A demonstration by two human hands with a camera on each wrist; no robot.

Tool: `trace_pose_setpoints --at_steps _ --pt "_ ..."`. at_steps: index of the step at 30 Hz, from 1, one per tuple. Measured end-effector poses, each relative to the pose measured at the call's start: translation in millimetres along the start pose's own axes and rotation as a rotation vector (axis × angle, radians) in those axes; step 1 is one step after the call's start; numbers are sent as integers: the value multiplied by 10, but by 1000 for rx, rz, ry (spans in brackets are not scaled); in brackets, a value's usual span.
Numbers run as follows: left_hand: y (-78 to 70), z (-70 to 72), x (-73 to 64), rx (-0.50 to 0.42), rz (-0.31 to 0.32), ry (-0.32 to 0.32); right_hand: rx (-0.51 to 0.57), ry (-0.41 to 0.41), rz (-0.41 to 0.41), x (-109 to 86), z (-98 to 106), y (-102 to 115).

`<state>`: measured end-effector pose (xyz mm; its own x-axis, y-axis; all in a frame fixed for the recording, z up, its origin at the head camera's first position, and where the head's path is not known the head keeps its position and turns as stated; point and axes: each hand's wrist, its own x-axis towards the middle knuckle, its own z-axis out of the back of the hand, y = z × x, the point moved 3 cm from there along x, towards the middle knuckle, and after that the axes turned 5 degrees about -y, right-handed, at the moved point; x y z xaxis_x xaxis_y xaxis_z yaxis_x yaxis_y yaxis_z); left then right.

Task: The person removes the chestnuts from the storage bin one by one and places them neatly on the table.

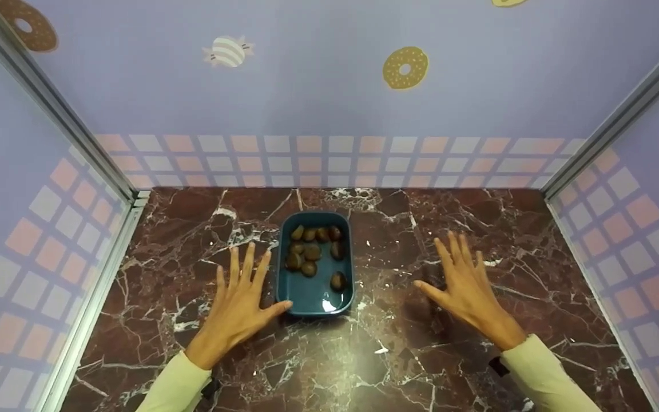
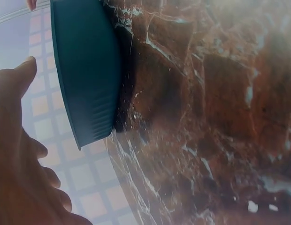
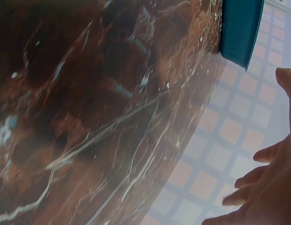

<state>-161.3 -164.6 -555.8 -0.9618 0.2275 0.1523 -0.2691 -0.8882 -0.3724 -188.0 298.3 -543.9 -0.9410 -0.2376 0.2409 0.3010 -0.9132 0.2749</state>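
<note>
A dark teal rectangular tray (image 1: 306, 306) with raised walls stands on the marbled surface, left of centre in the head view. Several brown, chestnut-like rounded pieces (image 1: 311, 252) lie in it, mostly toward its far end, with one apart near the right wall. My left hand (image 1: 237, 315) is spread to the left of the tray, its thumb tip overlapping the near left corner in the head view. In the left wrist view, the thumb stands beside the tray's outer wall (image 2: 87, 70). Well to the right, my right hand (image 1: 467, 292) is spread with nothing in it.
A dark red marble tabletop (image 1: 386, 355) with white veins lies under everything. Patterned lilac walls enclose it at the back (image 1: 329, 103), left (image 1: 15, 257) and right (image 1: 644, 246), with metal strips along the corners. Pale sleeves (image 1: 544, 375) cover both forearms.
</note>
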Motion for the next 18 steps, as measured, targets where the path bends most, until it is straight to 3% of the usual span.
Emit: trace_pose_setpoints --at_steps 13,18 --pt "-80 -71 -15 -77 -91 -77 151 -203 243 131 -124 321" --pt "-97 -122 -30 -97 -103 -119 221 -240 317 184 -185 453"
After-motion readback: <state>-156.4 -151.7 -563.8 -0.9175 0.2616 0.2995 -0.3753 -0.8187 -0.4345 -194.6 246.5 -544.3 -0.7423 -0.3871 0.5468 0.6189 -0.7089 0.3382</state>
